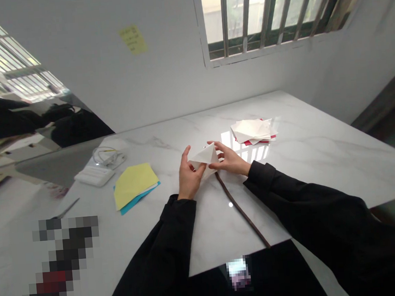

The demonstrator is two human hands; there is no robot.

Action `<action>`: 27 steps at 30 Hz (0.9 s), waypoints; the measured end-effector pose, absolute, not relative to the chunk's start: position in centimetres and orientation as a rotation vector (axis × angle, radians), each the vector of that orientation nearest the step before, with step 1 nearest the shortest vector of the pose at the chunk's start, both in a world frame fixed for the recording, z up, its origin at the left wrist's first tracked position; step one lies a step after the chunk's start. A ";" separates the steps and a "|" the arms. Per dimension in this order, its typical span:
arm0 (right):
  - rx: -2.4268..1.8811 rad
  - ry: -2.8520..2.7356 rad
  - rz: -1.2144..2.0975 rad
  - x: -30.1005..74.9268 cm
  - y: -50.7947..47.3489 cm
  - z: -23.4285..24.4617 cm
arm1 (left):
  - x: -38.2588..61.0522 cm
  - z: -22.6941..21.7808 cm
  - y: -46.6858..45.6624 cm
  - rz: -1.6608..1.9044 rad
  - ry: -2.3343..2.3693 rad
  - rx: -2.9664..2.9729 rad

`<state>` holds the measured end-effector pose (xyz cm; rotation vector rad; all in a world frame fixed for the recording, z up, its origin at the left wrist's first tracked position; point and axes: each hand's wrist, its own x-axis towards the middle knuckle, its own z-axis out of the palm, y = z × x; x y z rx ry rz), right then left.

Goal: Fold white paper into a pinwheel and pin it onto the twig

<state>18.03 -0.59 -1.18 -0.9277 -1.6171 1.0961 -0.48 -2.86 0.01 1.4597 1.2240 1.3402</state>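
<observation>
Because both hands are closed on the folded white paper (205, 158), my main worry from this end is the grip: if either pinch slackens, the thin sheet could spring open or slip, and uneven pressure could crease it off line. Taking the middle of the view as the dial's centre, with 12 toward the barred window (268, 10), the paper sits at the centre, held up off the marble table (322, 165) as a rough triangle. The brown cord (239, 208) runs from just below it toward 5 o'clock and over the table edge, so a black sleeve dragged across it could snag or shift it.

The left hand (190, 176) pinches the paper's lower left side between thumb and fingers, its forearm rising from 7 o'clock. The right hand (229, 159) comes in from 4 o'clock, fingers curved over the right corner, wrist bent slightly. Neither hand is apart from the paper.

At 1 o'clock lies a stack of white and red paper (252, 131). Folded yellow paper (134, 185) rests on teal paper (136, 202) at 9 o'clock, with a white keypad-like device (94, 175) and coiled cable (107, 157) beyond.
</observation>
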 end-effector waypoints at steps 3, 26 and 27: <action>-1.052 -1.672 0.944 17.7 -1.0 -1.2 | -0.7 -0.1 -2.5 1.382 1.231 1.381; -1.085 -1.175 1.102 16.8 -0.9 -1.7 | -1.6 0.6 -2.7 1.649 1.402 1.251; -1.088 -1.170 1.081 16.8 -1.0 -1.6 | -1.7 0.6 -2.6 1.668 1.398 1.244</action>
